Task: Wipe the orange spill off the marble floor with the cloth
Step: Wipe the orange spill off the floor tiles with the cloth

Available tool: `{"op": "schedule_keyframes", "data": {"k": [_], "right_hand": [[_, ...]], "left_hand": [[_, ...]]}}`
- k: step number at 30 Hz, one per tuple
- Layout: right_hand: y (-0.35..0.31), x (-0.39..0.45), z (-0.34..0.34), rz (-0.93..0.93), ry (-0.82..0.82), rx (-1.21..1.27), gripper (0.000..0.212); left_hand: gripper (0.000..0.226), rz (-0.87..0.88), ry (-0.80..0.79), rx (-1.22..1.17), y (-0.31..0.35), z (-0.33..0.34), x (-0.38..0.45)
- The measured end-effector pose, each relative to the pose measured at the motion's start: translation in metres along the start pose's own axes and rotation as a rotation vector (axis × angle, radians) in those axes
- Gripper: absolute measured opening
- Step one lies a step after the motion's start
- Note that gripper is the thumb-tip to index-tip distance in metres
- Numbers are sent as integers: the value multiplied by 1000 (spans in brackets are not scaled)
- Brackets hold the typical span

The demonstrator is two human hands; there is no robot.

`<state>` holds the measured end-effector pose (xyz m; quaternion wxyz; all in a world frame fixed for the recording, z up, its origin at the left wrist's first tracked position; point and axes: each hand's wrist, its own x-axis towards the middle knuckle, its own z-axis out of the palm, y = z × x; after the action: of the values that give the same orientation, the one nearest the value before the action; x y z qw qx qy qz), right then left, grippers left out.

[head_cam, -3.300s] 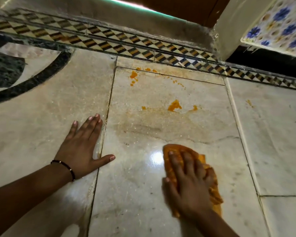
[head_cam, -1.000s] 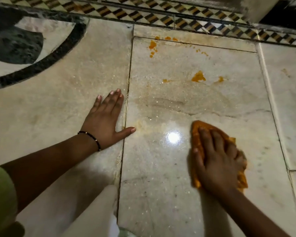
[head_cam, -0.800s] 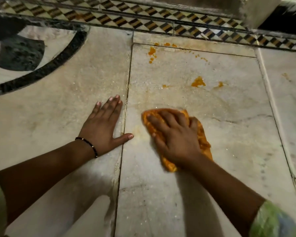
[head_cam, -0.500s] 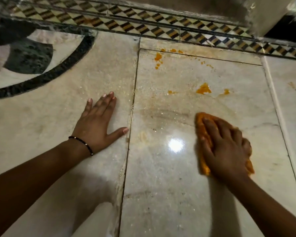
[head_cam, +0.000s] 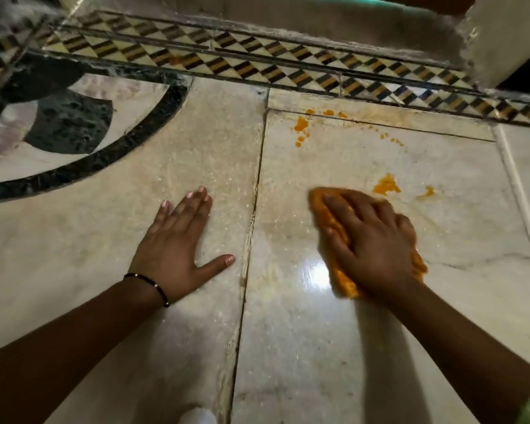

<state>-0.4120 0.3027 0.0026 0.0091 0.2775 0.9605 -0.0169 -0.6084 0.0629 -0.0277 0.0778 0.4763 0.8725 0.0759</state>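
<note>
- The left hand point(head_cam: 178, 249) lies flat on the marble floor point(head_cam: 441, 240), fingers straight and close together, thumb out, likely bracing the body
- The right hand point(head_cam: 371, 249) presses the orange cloth point(head_cam: 328, 221) down, fingers spread over it, for broad contact
- The cloth is soft and crumpled; the marble glossy and hard
- Orange spill point(head_cam: 386, 185) blobs sit just beyond the cloth, more point(head_cam: 301, 125) near the patterned border point(head_cam: 257, 65)

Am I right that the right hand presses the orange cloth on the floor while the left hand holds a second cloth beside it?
Not quite. The right hand does press the orange cloth on the floor, but the left hand holds nothing: it rests flat on the marble, fingers straight, as the head view shows.
</note>
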Motion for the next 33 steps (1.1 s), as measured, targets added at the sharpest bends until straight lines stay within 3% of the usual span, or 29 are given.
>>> {"op": "schedule_keyframes", "data": {"k": [3,7,10,15,18,22,25,29,33], "right_hand": [[-21,-55,3,135,19,-20,59],[-71,-33,9,-176,1,18,58],[-52,24,0,-284,-52,-1,61],[26,7,-2,73,-7,-35,64],[4,-50,4,204,-17,-10,64],[-73,-46,11,-85,12,14,60],[-74,8,3,-239,-66,23,62],[-12,22,-1,-60,-45,-9,66],[1,-48,1,171,9,13,62]], "left_hand": [[101,-4,9,2,3,0,-1],[100,4,12,3,4,0,-1],[100,9,3,27,2,0,-2],[101,-4,-7,41,4,-1,-1],[101,-7,0,30,5,-1,-2],[100,1,3,43,5,1,-2],[99,7,-3,46,3,2,-2],[99,9,-9,39,4,0,-2],[99,-2,4,30,6,0,-1]]}}
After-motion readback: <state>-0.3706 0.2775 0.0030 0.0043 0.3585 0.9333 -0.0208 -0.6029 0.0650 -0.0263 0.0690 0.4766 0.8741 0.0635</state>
